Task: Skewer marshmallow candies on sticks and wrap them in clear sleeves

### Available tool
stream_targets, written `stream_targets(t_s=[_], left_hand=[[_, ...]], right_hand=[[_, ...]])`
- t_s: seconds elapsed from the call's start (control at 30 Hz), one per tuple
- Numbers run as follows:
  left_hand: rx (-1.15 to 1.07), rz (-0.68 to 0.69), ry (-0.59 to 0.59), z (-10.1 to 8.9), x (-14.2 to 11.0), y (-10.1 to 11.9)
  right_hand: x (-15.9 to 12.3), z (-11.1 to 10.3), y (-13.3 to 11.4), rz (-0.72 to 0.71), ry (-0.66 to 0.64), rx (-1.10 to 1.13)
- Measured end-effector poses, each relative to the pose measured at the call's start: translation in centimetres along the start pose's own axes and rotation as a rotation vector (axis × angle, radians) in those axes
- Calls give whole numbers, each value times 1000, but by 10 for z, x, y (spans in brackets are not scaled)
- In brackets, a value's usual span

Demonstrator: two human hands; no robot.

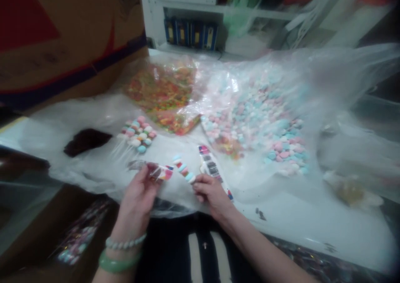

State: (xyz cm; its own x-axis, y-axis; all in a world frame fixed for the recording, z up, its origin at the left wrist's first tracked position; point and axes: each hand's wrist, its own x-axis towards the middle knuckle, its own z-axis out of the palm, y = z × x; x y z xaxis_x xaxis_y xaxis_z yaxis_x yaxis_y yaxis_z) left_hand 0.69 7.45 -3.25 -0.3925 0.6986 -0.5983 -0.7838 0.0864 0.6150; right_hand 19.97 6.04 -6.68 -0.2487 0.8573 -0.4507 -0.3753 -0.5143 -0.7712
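Jade bangle (118, 262) and beaded bracelet (125, 243) circle the left wrist. Left hand (136, 201) pinches a clear printed wrapper (161, 173); right hand (212, 193) grips a pastel candy stick (183, 170) over the desk (312, 220), beside a barcode strip (212, 170), with bagged sweets (162, 95) and a cardboard carton (68, 37) beyond.

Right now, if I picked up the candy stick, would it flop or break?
The candy stick is probably stiff, since it looks straight where the right hand holds it. It is likely light, because its round candies look puffy. They might slide off if squeezed.
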Motion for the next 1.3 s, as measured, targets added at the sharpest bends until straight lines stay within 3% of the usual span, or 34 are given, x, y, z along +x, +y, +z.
stream_targets(t_s=[0.13,0.27,0.4,0.53,0.67,0.77,0.87,1.1,1.3], left_hand=[[101,91,19,-2,-9,-16],[80,136,-69,6,-20,-35],[152,80,-139,10,-32,-44],[281,-29,-214,8,-35,-43],[128,-94,-18,7,-20,-27],[-10,-166,97,2,-7,-8],[-85,-211,58,-6,0,4],[-120,-331,-1,-9,-1,1],[-157,-321,2,-7,-5,2]], right_hand=[[-6,5,-7,-62,23,-11],[-10,26,-10,-168,41,-117],[-7,41,-5,-87,78,-61],[-1,40,-2,-127,118,-73],[0,26,-9,-179,113,-177],[-6,13,-16,-284,146,-315],[-16,5,-17,-422,120,-485],[-23,9,-4,-884,104,-856],[-27,2,-6,-1123,198,-1209]])
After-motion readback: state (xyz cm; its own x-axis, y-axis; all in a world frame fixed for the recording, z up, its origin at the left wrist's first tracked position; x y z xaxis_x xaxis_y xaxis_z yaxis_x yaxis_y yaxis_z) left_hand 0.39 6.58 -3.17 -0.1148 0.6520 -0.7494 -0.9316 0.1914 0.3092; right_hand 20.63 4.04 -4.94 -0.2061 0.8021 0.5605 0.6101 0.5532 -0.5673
